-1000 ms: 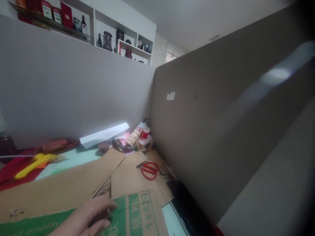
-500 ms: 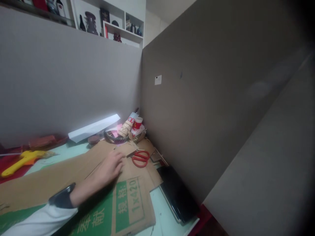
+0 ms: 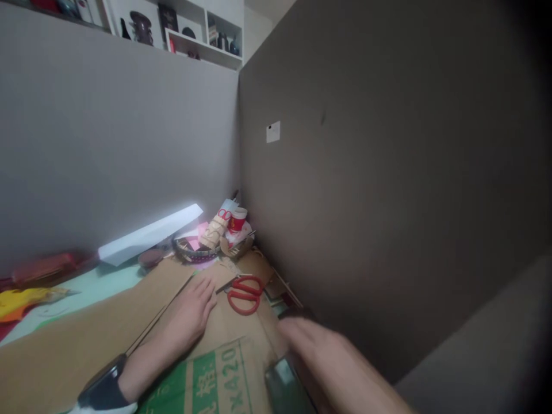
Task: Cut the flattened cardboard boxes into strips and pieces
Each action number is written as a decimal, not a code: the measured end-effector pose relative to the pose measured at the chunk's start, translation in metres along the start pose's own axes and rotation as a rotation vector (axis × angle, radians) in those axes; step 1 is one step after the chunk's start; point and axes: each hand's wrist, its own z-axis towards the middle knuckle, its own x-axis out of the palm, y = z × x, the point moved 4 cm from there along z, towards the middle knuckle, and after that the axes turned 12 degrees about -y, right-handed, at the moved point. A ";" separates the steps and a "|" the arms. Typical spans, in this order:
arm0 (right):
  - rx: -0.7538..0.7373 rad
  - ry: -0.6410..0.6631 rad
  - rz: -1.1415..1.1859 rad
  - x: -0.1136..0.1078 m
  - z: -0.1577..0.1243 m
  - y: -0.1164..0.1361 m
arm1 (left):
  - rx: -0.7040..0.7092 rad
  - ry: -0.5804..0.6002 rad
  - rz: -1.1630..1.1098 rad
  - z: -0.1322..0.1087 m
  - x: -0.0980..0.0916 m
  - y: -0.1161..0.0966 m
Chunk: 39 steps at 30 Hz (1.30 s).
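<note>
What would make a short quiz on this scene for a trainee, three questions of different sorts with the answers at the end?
1. What does the left hand lie on?
A) the red and white cup
B) brown cardboard
C) the long white sheet

2. True or false: the scissors beside that hand have red handles.

3. On which wrist does a dark band show, left or right?

Key: 1. B; 2. True; 3. Left.
</note>
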 end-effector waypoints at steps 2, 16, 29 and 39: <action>0.030 -0.009 -0.076 -0.007 0.042 -0.001 | 0.005 0.007 0.012 -0.001 0.000 0.000; 0.116 0.218 -0.252 0.100 0.220 -0.017 | 0.031 -0.111 0.066 -0.005 0.004 -0.005; 0.123 0.190 -0.274 0.093 0.221 -0.054 | 0.046 -0.148 0.082 -0.006 0.003 -0.005; 0.139 0.090 -0.426 0.070 0.196 -0.056 | 0.059 -0.168 0.065 -0.006 0.004 -0.002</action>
